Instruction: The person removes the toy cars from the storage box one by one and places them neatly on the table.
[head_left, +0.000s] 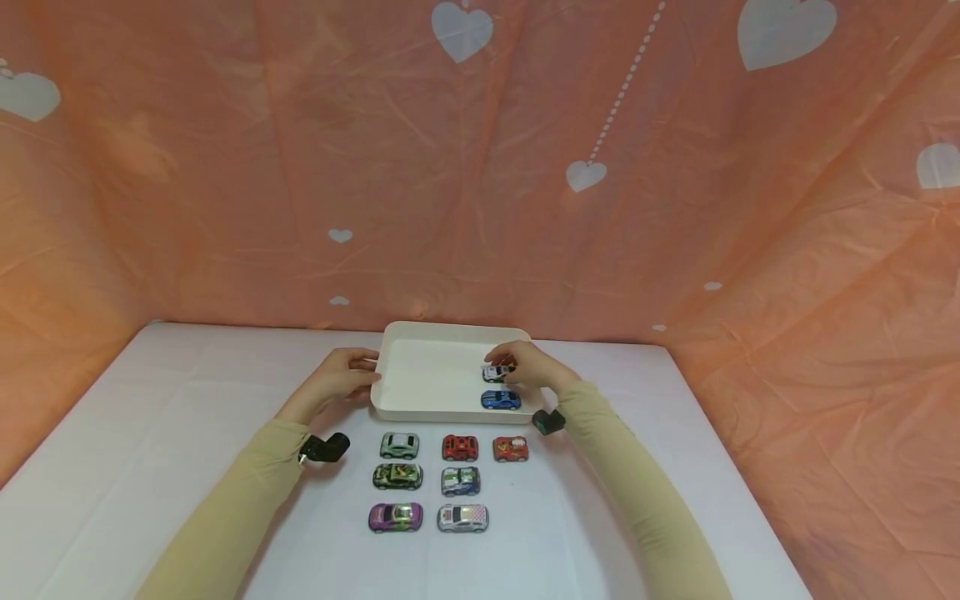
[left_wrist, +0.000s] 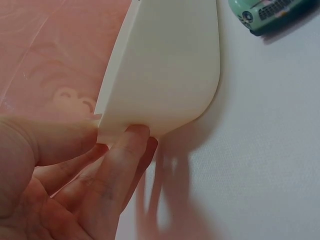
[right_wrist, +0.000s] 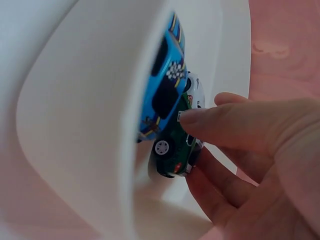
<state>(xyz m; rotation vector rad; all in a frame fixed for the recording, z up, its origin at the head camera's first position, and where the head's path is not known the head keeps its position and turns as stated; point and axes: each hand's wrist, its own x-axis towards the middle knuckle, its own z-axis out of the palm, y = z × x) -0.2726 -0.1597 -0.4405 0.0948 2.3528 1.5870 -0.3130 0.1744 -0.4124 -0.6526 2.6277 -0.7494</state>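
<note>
A shallow white tray [head_left: 431, 379] stands on the table; its left wall also fills the left wrist view. My left hand [head_left: 337, 382] grips that side, thumb at the rim and fingers against the outer wall [left_wrist: 165, 65]. Inside the tray at the right, my right hand [head_left: 531, 365] pinches a toy car [head_left: 495, 374], white with dark green in the right wrist view, between thumb and fingers. A blue toy car [head_left: 501, 400] sits beside it, nearer the tray's front wall. Part of the pinched toy car [right_wrist: 176, 142] is hidden by the thumb and the blue toy car.
In front of the tray, several toy cars lie in rows: pale green [head_left: 400, 446], red [head_left: 460, 447], another red [head_left: 511, 449], camouflage [head_left: 397, 477], silver-green [head_left: 461, 481], purple [head_left: 395, 517] and white [head_left: 462, 518]. An orange curtain [head_left: 420, 208] hangs behind the table [head_left: 112, 458].
</note>
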